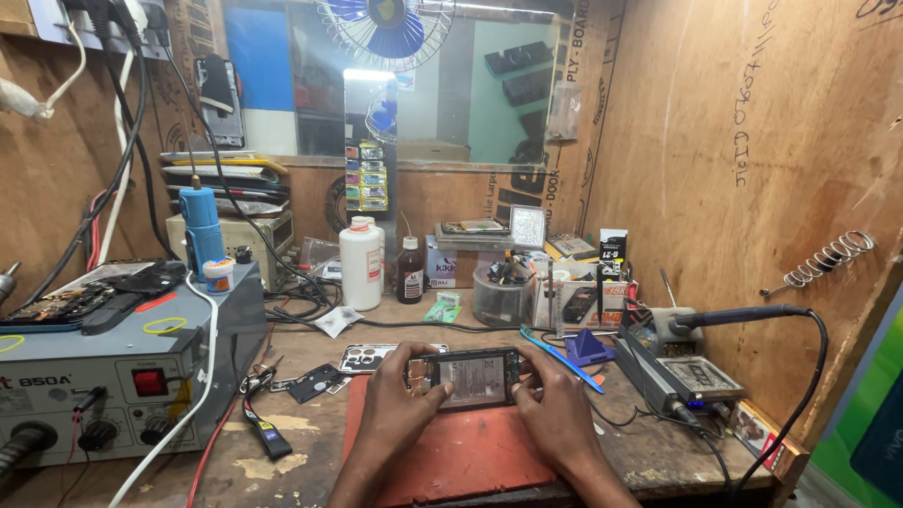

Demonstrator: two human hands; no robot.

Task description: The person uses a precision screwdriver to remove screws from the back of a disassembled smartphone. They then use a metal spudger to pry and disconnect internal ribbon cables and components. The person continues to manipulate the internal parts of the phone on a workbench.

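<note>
Both the left hand (400, 400) and right hand (550, 409) gripped an opened phone (467, 378) over the red mat (451, 452), apparently mid-disassembly; the next move likely required careful prying.

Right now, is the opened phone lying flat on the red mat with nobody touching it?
No: the left hand and the right hand both grip the opened phone by its ends above the red mat.

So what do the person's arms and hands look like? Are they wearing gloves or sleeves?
No gloves. Both the left hand and the right hand are bare, and the forearms are bare too, with no sleeves showing as far as the picture reaches. I can see no watch, ring or bracelet on them. The fingers are slim, with short nails. Nothing like a cable or strap is attached to either arm.
</note>
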